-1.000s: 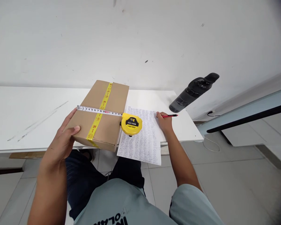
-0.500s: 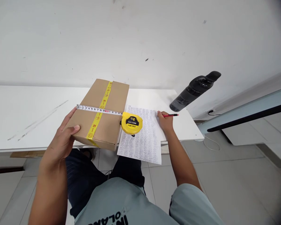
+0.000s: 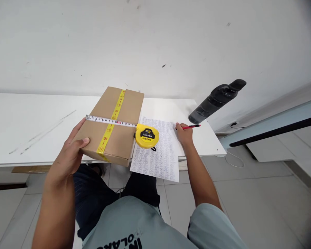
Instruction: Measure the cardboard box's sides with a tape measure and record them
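On white table (image 3: 28, 117), left hand (image 3: 69, 155) tight on flat cardboard box (image 3: 121, 141), right hand (image 3: 184, 135) around red pen (image 3: 191, 127).

- One brown cardboard box (image 3: 124, 138)
- One round yellow tape measure (image 3: 147, 136)
- One white handwritten paper sheet (image 3: 158, 159)
- One red pen (image 3: 191, 127)
- One dark grey plastic bottle (image 3: 215, 100)

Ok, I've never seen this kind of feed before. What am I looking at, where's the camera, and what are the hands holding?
There is no machine here. One camera on a person's head looks down at their two bare hands. The left hand grips a cardboard box on the white table, thumb on top. A yellow tape measure is stretched across the box. The right hand holds a red pen in its fingers at a written sheet of paper. A dark bottle is farther right.
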`<action>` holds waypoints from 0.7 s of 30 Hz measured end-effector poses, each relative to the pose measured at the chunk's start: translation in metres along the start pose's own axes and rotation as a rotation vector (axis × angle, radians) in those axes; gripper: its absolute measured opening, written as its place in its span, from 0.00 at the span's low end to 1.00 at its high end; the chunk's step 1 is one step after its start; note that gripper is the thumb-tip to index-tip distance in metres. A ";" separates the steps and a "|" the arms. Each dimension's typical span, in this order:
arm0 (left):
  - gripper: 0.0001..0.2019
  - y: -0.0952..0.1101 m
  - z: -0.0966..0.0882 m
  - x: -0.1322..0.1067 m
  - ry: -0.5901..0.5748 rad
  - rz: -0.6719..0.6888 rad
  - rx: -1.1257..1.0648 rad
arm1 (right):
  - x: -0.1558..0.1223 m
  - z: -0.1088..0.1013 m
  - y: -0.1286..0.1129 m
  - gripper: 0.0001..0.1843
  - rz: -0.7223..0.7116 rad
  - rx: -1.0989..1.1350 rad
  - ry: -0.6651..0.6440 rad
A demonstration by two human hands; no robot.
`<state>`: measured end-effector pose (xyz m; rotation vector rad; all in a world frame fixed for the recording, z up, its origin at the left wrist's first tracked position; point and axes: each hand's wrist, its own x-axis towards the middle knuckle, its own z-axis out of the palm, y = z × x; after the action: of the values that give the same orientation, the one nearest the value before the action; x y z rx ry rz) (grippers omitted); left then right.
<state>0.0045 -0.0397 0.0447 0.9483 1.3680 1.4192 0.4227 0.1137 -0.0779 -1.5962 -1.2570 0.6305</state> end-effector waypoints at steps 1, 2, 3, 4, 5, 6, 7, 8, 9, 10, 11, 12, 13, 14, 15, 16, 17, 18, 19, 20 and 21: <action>0.39 0.000 0.000 0.000 0.004 0.000 0.002 | 0.000 0.000 0.000 0.18 -0.003 -0.002 0.002; 0.39 0.000 0.000 0.000 0.008 -0.001 0.004 | 0.000 0.000 0.001 0.18 -0.005 -0.005 0.001; 0.40 0.000 0.001 0.000 0.013 -0.002 0.006 | 0.000 0.000 0.001 0.18 -0.007 -0.009 -0.001; 0.40 0.000 0.001 0.000 0.016 -0.002 0.008 | 0.001 -0.001 0.002 0.19 -0.009 -0.014 -0.002; 0.40 0.000 0.001 0.000 0.016 -0.003 0.011 | 0.001 -0.001 0.003 0.19 -0.010 -0.020 0.000; 0.40 0.000 0.001 0.000 0.015 -0.005 0.014 | 0.001 -0.001 0.003 0.20 -0.010 -0.027 0.004; 0.40 0.000 0.001 0.000 0.013 -0.004 0.017 | 0.001 -0.001 0.004 0.20 -0.010 -0.034 0.010; 0.40 0.000 0.000 0.000 0.010 0.000 0.021 | 0.001 -0.001 0.005 0.21 -0.011 -0.043 0.013; 0.40 -0.001 0.000 -0.001 0.004 0.008 0.026 | 0.001 -0.001 0.006 0.21 -0.013 -0.051 0.013; 0.39 -0.001 0.000 -0.001 -0.003 0.016 0.031 | 0.001 -0.001 0.007 0.21 -0.017 -0.058 0.008; 0.39 -0.001 0.000 -0.001 -0.013 0.027 0.035 | 0.001 -0.001 0.007 0.20 -0.023 -0.063 0.001; 0.38 -0.002 -0.001 -0.002 -0.023 0.039 0.039 | 0.000 -0.001 0.007 0.20 -0.031 -0.067 -0.006; 0.38 -0.002 -0.001 -0.003 -0.031 0.051 0.041 | -0.001 0.000 0.007 0.21 -0.040 -0.070 -0.011; 0.38 -0.003 -0.002 -0.004 -0.036 0.059 0.043 | -0.003 0.000 0.006 0.21 -0.050 -0.075 -0.013; 0.38 -0.004 -0.002 -0.006 -0.040 0.064 0.045 | -0.004 0.000 0.005 0.22 -0.062 -0.081 -0.012; 0.39 -0.004 -0.003 -0.007 -0.043 0.065 0.048 | -0.006 0.000 0.004 0.23 -0.077 -0.090 -0.011; 0.40 -0.005 -0.003 -0.008 -0.048 0.064 0.052 | -0.008 0.000 0.004 0.23 -0.096 -0.101 -0.009; 0.40 -0.005 -0.004 -0.009 -0.054 0.063 0.057 | -0.010 0.000 0.003 0.24 -0.118 -0.106 -0.002; 0.41 -0.005 -0.005 -0.010 -0.061 0.062 0.063 | -0.012 0.000 0.003 0.24 -0.151 -0.120 0.006; 0.41 -0.005 -0.005 -0.011 -0.067 0.061 0.069 | -0.014 0.000 0.003 0.23 -0.202 -0.166 0.001; 0.41 -0.004 -0.006 -0.013 -0.073 0.059 0.076 | -0.016 0.000 0.004 0.22 -0.262 -0.241 -0.015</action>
<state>0.0028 -0.0536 0.0410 1.0874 1.3576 1.3712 0.4187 0.0987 -0.0843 -1.5833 -1.5689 0.3363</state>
